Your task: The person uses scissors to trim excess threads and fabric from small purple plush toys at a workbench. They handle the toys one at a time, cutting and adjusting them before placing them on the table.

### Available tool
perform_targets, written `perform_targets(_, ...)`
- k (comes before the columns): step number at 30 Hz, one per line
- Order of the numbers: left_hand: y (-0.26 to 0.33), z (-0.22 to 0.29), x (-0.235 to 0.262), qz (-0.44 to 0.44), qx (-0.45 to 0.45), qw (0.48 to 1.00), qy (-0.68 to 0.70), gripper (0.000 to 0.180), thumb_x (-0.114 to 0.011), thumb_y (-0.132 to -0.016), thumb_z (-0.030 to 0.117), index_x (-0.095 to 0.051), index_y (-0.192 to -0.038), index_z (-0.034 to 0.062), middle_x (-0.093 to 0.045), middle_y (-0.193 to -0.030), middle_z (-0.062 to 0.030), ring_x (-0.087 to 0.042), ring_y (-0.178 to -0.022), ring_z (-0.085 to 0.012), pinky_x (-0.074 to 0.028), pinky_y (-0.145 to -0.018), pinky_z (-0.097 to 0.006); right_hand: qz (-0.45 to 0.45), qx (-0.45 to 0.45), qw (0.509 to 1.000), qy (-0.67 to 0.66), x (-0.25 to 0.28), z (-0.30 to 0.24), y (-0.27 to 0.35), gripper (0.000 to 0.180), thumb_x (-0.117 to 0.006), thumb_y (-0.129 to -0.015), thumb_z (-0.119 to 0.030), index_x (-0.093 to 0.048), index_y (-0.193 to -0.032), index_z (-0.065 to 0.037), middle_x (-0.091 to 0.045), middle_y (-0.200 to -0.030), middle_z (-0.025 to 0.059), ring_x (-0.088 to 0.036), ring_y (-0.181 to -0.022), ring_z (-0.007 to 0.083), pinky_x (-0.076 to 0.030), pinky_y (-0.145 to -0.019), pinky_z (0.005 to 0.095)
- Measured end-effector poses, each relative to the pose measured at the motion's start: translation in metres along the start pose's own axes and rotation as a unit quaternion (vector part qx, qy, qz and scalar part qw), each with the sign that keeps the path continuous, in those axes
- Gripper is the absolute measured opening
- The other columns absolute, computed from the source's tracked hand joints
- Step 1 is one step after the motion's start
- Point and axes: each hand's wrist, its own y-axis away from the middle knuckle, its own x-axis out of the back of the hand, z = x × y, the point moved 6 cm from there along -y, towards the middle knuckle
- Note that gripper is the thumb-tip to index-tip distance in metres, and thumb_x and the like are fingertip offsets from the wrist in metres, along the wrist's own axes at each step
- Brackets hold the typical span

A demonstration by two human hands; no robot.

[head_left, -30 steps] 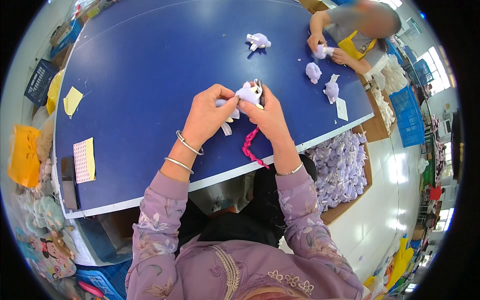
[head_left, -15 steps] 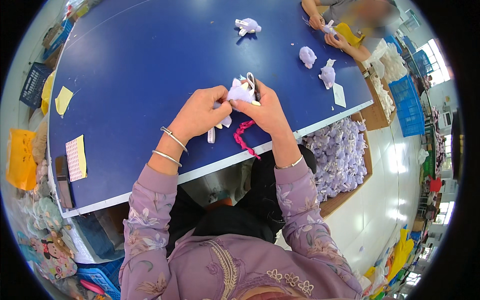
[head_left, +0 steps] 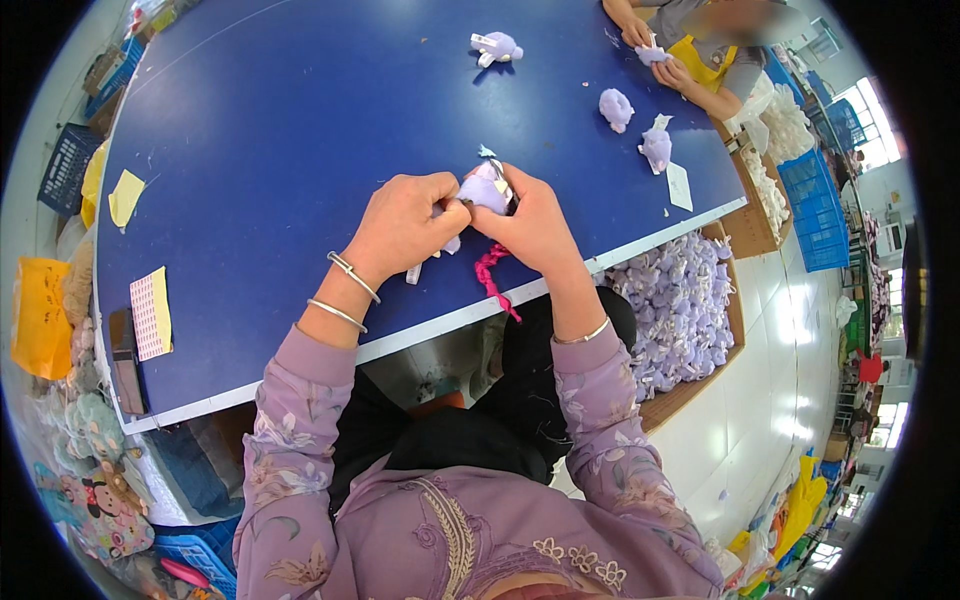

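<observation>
A small lilac plush toy point(head_left: 484, 192) is held between my two hands over the blue table's front part. My left hand point(head_left: 408, 222) pinches its left side, fingers closed. My right hand point(head_left: 530, 217) wraps around its right side, where a dark object, maybe a tool's handle, partly shows beside the palm. The fingers hide much of the toy. A pink twisted cord point(head_left: 490, 272) hangs below my right hand toward the table edge. A white tag end point(head_left: 414, 273) pokes out beneath my left hand.
Three lilac plush pieces, one a toy point(head_left: 496, 48), lie farther off on the blue table point(head_left: 260, 150). A carton of lilac plush toys point(head_left: 675, 310) stands right of my knees. Across the table a co-worker's hands point(head_left: 668, 68) hold another piece. A sticker sheet point(head_left: 152, 314) lies at left.
The toy has turned in my hands, and the white loop that stood up by my right fingers no longer shows. The co-worker's hands have shifted slightly.
</observation>
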Motion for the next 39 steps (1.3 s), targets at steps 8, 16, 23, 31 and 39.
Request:
perform_targets(8, 0.001, -0.004, -0.009, -0.018, 0.006, 1.000, -0.001, 0.017, -0.056, -0.082, 0.012, -0.056, -0.070, -0.0008, -0.057, -0.054, -0.0088, -0.060, -0.049, -0.0155, -0.044, -0.047, -0.030, 0.046, 0.000, 0.997, 0.054, 0.001, -0.005, 0.002, 0.025, -0.066, -0.078, -0.015, -0.059, -0.094, 0.002, -0.063, -0.074, 0.0121, -0.060, -0.065, 0.0183, -0.047, -0.062, 0.0324)
perform_targets(16, -0.007, -0.004, -0.012, -0.009, 0.000, 1.000, 0.017, 0.017, -0.055, -0.083, 0.011, -0.054, -0.071, -0.0005, -0.053, -0.055, -0.0062, -0.054, -0.050, -0.0099, -0.043, -0.049, -0.028, 0.110, 0.045, 0.986, 0.114, -0.002, 0.005, -0.003, 0.029, -0.064, -0.082, -0.019, -0.056, -0.099, 0.003, -0.063, -0.076, 0.0171, -0.062, -0.068, 0.0301, -0.048, -0.064, 0.0376)
perform_targets(23, -0.004, -0.011, -0.007, 0.039, 0.013, 0.994, 0.098, 0.017, -0.057, -0.083, 0.013, -0.055, -0.072, -0.0003, -0.056, -0.061, -0.0065, -0.052, -0.058, -0.0090, -0.043, -0.053, -0.027, -0.104, -0.132, 0.930, -0.326, 0.003, 0.011, 0.004, 0.028, -0.058, -0.095, -0.024, -0.058, -0.111, 0.000, -0.054, -0.078, 0.0004, -0.047, -0.061, 0.0068, -0.038, -0.049, 0.0243)
perform_targets(31, -0.005, -0.007, -0.015, 0.037, 0.007, 0.985, 0.171, 0.028, -0.052, -0.090, 0.022, -0.056, -0.071, 0.0013, -0.063, -0.066, -0.0062, -0.061, -0.062, -0.0132, -0.047, -0.058, -0.029, -0.056, -0.131, 0.935, -0.325, 0.014, 0.025, 0.006, 0.031, -0.059, -0.096, -0.032, -0.057, -0.107, -0.002, -0.056, -0.082, 0.0020, -0.042, -0.053, 0.0013, -0.031, -0.043, 0.0183)
perform_targets(39, -0.020, -0.024, -0.022, 0.042, 0.119, 0.844, 0.521, 0.051, -0.030, -0.102, 0.046, -0.057, -0.087, 0.0052, -0.063, -0.086, -0.0096, -0.058, -0.081, -0.0165, -0.046, -0.075, -0.029, -0.071, 0.127, 0.792, -0.594, 0.120, 0.005, 0.009, 0.069, -0.053, -0.089, -0.057, -0.055, -0.126, 0.001, -0.062, -0.095, 0.0108, -0.029, -0.039, 0.0038, -0.023, -0.034, 0.0201)
